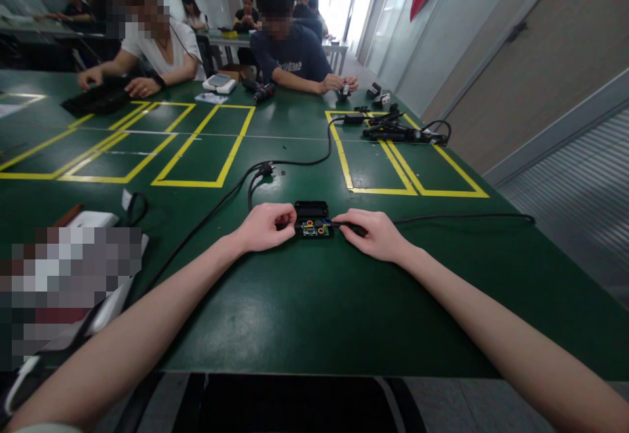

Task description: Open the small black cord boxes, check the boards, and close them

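Head view. Case (317,237), black, one: set open on the green counter (295,315), between the two hands; a circuit board (310,230) and coloured wires are held in it. Shell (311,210), black: placed just behind the case.

Left hand (272,226): fingers curled in toward the thumb, placed at the left end of the case; what is gripped, if anything, cannot be told. Right hand (368,233): thumb and forefinger brought together; the right cable (462,216) is pinched at the right end of the case and is trailed across the counter.

Plug (266,169), black: laid beyond the left hand, its cord lost behind that hand. Long cable (299,163): led past the plug to an adapter (352,119). Bundle (403,134), black: laid across yellow tape (383,191) at far right.

Far side: drill (263,91) and white device (219,83), set near each other. Black tray (95,99): touched by a co-worker in white (164,50). Small part (344,92): held by a co-worker in dark blue (292,56).
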{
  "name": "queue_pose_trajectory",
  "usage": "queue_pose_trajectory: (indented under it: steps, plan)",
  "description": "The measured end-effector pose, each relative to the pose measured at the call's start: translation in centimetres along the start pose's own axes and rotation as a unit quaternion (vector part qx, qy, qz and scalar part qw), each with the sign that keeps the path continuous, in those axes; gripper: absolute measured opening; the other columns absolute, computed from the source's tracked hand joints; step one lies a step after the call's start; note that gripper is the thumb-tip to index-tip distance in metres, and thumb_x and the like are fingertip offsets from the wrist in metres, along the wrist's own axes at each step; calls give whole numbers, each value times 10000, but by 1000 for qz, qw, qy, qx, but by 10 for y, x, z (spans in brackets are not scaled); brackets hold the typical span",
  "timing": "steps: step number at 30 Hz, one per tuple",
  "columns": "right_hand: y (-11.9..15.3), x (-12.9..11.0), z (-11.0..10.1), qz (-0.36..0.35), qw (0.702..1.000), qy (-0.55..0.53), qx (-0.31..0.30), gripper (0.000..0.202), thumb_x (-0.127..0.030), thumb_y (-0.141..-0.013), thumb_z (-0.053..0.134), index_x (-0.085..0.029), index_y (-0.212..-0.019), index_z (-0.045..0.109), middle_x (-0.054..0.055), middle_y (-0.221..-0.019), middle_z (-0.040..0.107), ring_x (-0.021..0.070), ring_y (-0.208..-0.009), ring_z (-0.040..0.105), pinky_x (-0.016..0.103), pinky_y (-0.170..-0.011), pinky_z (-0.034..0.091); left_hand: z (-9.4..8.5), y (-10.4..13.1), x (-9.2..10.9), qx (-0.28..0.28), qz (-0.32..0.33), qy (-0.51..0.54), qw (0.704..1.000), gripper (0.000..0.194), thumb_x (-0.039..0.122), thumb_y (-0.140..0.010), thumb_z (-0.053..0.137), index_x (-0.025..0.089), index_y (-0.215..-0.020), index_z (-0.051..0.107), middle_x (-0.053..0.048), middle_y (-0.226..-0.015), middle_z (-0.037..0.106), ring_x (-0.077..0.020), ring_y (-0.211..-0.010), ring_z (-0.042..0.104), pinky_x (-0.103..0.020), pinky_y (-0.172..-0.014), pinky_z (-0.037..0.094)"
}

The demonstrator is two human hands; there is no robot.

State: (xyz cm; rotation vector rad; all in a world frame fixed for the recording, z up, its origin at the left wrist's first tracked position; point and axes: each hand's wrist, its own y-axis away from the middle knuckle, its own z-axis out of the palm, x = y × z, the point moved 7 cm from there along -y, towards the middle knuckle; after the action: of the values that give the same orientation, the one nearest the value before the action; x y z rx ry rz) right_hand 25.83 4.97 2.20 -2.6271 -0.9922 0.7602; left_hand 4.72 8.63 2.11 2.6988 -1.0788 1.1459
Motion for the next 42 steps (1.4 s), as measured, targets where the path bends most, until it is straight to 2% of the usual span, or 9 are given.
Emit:
queue_pose_trajectory:
  steps: [9,14,18,27,32,38,42]
  plan:
    - [1,0,1,-31,999,-8,-7,225,-369,-1001,627,-221,-1123,744,67,-950,745,184,-747,694,300,-677,556,3,0,-2,-10,5,-13,1000,103,228,-793,553,172,-798,640,38,-629,543,-114,-585,477,-219,-576,363]
    - [1,3,3,-42,999,-11,-2,283,-453,-986,666,-214,-1113,749,65,-932,741,180,-722,683,301,-672,559,3,0,-1,-8,22,-26,999,232,203,-809,543,169,-952,723,24,-684,603,-116,-592,500,-222,-586,386]
    - [2,4,5,-45,999,0,-1,290,-460,-1013,629,-221,-1117,758,72,-938,745,189,-747,702,310,-679,569,3,0,2,-19,53,-25,998,266,204,-839,533,165,-955,769,-16,-770,669,-118,-605,538,-231,-593,403]
    - [0,-2,1,-85,996,34,1,298,-442,-1030,601,-214,-1068,789,102,-983,759,229,-870,733,359,-752,612,1,1,6,-21,70,-25,997,278,211,-870,519,162,-951,780,-26,-781,676,-126,-626,573,-232,-609,418]
    - [-1,-8,0,-104,991,83,-9,324,-428,-1054,555,-206,-1080,790,109,-989,769,231,-859,732,354,-708,602,1,3,12,-32,98,-76,992,262,214,-900,516,171,-942,772,-21,-775,664,-132,-619,570,-244,-609,411]
    - [-1,-17,-1,-161,981,110,10,304,-354,-1059,553,-154,-1053,781,119,-962,773,228,-823,715,362,-722,595,5,1,20,-31,142,-155,977,227,180,-870,498,177,-811,717,-37,-788,661,-167,-697,610,-266,-636,434]
    - [-1,-16,0,-159,982,105,11,245,-338,-1032,595,-178,-1053,779,116,-989,778,238,-841,713,396,-761,598,7,1,23,0,169,-189,967,215,186,-863,511,177,-836,724,-46,-799,697,-193,-753,640,-290,-672,478]
